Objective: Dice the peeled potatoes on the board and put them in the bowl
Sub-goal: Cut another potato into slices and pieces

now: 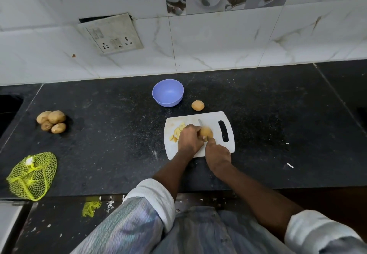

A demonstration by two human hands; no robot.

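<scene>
A white cutting board (214, 118) lies on the black counter. On it my left hand (189, 139) holds a peeled potato (207, 132), fingers curled on its left side. My right hand (218, 155) grips a knife (201, 123); its blade runs along the potato's left side and its tip points away from me. Yellow cut potato pieces (177, 133) lie at the board's left, partly hidden by my left hand. A blue bowl (168, 92) stands behind the board with nothing visible in it. Another peeled potato (197, 105) sits on the counter between bowl and board.
Several unpeeled potatoes (52, 121) are piled at the counter's left. A yellow mesh bag (32, 175) lies near the front left edge. A switch and socket panel (111, 33) is on the tiled wall. Small white scraps (289, 165) lie at the right.
</scene>
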